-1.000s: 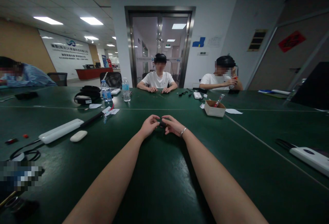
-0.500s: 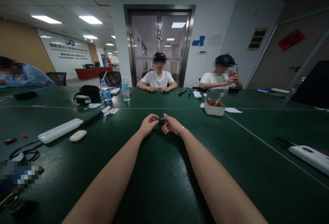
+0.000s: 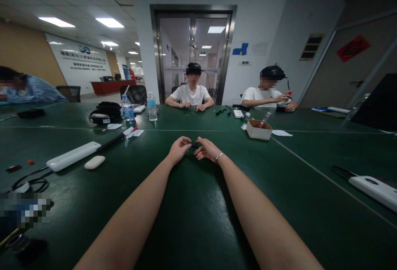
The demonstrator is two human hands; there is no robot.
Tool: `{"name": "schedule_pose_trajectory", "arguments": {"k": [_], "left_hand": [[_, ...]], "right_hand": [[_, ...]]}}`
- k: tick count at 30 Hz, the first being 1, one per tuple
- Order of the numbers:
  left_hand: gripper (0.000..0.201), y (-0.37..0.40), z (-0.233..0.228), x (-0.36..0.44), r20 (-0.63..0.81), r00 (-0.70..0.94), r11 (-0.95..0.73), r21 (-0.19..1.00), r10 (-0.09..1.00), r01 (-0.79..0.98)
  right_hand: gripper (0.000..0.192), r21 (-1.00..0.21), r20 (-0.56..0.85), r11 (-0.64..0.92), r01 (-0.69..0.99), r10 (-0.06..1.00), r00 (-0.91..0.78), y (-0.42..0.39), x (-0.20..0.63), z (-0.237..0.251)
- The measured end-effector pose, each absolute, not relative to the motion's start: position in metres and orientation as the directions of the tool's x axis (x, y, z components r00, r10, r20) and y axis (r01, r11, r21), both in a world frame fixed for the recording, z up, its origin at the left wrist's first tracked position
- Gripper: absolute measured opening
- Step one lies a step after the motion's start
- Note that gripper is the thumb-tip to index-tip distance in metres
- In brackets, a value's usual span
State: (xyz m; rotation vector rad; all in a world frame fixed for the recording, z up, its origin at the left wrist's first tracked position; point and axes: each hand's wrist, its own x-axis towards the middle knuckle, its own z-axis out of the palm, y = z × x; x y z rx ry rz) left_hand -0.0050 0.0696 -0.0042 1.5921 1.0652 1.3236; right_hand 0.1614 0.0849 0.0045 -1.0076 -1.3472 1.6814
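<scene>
Both my arms reach out over a dark green table. My left hand and my right hand meet at the middle, fingertips pinched on a small black object held between them just above the tabletop. The object is mostly hidden by my fingers, so its shape is unclear. A thin bracelet circles my right wrist.
A white power strip with a black cable and a white oval object lie left. Two water bottles stand further back. A small cardboard box sits right; another white strip lies far right. Two people sit opposite, another at far left.
My hands have stayed together on the small black object, with only slight finger shifts. The person at the back right has lowered a hand to the table.
</scene>
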Motion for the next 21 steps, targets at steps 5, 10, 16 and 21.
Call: {"name": "schedule_pose_trajectory", "arguments": {"k": [5, 10, 16, 21], "left_hand": [[0.02, 0.07, -0.004, -0.005, 0.307, 0.085, -0.315, 0.941, 0.948, 0.122], [0.019, 0.07, -0.004, -0.006, 0.31, 0.089, -0.32, 0.938, 0.947, 0.135], [0.018, 0.071, -0.005, -0.006, 0.319, 0.085, -0.328, 0.936, 0.944, 0.131], [0.018, 0.071, -0.004, -0.006, 0.3, 0.081, -0.309, 0.94, 0.951, 0.145]], "right_hand": [[0.038, -0.979, -0.038, -0.111, -0.173, 0.924, -0.38, 0.082, 0.164, 0.005], [0.056, -0.953, 0.002, -0.115, -0.28, 0.924, -0.384, 0.081, 0.169, 0.004], [0.023, -0.987, -0.09, -0.133, -0.093, 0.925, -0.37, 0.085, 0.159, 0.003], [0.072, -0.983, 0.081, -0.005, -0.182, 0.884, -0.461, 0.079, 0.166, 0.007]]}}
